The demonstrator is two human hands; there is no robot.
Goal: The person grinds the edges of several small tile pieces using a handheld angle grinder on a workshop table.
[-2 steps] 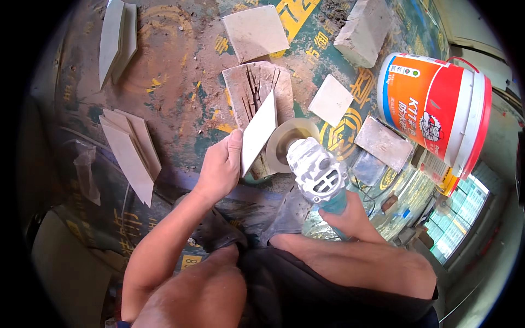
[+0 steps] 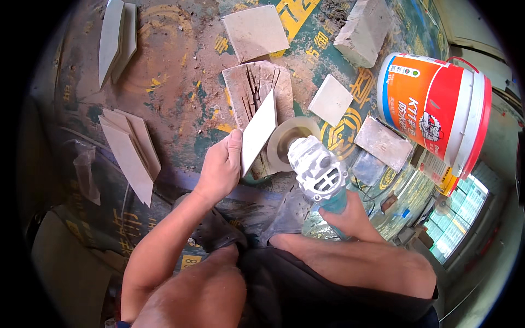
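My left hand point(image 2: 220, 167) is closed on a white tile piece point(image 2: 259, 134), thumb on its face, and holds it tilted over a scored block point(image 2: 236, 92). In my right hand point(image 2: 350, 216) is an angle grinder point(image 2: 317, 169), its fingers wrapped round the teal body. The grinder's pale round disc point(image 2: 280, 143) stands close to the tile's right edge; I cannot tell whether they touch. Dark cut lines run across the block's top. Part of the block is hidden behind the tile and the disc.
Cut tile pieces lie in stacks at the left point(image 2: 131, 145) and far left point(image 2: 116, 44). A square tile point(image 2: 256, 34), a smaller tile point(image 2: 331, 100) and a stone block point(image 2: 363, 33) lie beyond. A red and orange bucket point(image 2: 432, 109) lies on its side at the right.
The grinder and its disc have shifted very slightly to the right, away from the tile. My left hand and the tile stay in place.
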